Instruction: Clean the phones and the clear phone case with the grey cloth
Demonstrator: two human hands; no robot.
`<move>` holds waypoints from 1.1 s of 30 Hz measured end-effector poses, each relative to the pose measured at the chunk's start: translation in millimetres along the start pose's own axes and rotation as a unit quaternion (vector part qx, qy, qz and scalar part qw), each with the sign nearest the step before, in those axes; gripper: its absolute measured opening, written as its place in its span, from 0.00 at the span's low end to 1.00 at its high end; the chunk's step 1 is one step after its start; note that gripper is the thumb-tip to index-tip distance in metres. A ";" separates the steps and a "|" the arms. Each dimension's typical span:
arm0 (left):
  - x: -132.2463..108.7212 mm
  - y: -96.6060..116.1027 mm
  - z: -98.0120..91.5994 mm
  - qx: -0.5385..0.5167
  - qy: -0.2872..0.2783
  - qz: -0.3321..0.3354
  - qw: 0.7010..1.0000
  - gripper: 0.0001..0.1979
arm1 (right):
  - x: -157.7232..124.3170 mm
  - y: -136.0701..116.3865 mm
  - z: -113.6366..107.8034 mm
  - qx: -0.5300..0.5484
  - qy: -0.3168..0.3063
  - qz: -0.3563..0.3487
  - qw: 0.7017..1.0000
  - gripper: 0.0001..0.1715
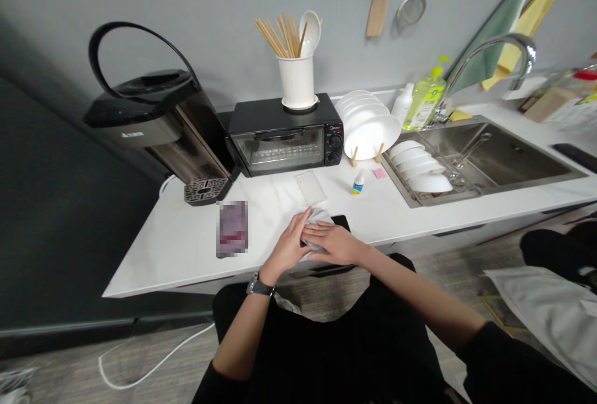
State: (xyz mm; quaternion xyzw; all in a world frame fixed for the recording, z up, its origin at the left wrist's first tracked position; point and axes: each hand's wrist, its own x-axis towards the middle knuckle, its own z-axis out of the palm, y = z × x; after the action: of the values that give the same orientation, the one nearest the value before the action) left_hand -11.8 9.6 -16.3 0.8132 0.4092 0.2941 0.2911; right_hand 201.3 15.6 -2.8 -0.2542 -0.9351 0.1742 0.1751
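A black smartphone point(342, 222) lies at the counter's front edge, mostly hidden under my hands and a light grey cloth point(319, 215). My right hand point(334, 244) presses the cloth onto it, fingers together and stretched to the left. At the phone's left end, my left hand point(286, 246) grips its side and touches the cloth; part of that grip is hidden. Just behind them lies a clear phone case point(311, 188). Farther right are a small white-and-blue bottle point(358, 183) and a pink paper slip point(379, 173).
A blurred-out flat item point(232, 229) lies left on the white counter point(153, 255). Behind stand a water dispenser point(163, 124), a toaster oven point(284, 137) with a utensil holder point(297, 82), and racked plates point(370, 137). The sink point(513, 165) with bowls point(420, 168) is at right.
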 end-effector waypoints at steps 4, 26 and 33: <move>1.1 -0.1 1.1 0.001 0.007 -0.006 1.000 0.52 | -43.0 15.8 -15.4 -0.006 0.017 0.058 0.998 0.41; 2.6 0.5 0.5 -0.013 0.009 -0.008 1.000 0.52 | -65.6 14.0 -18.7 0.008 0.022 0.073 0.997 0.44; 1.2 -0.6 0.7 -0.019 0.012 0.014 1.000 0.49 | -21.5 -21.1 2.3 0.052 0.014 0.036 0.998 0.42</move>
State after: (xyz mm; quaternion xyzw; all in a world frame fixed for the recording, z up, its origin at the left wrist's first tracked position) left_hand -11.0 10.8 -16.9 0.8097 0.3958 0.3152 0.2973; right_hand 208.9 -13.5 -1.2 -0.2803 -0.9126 0.2251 0.1948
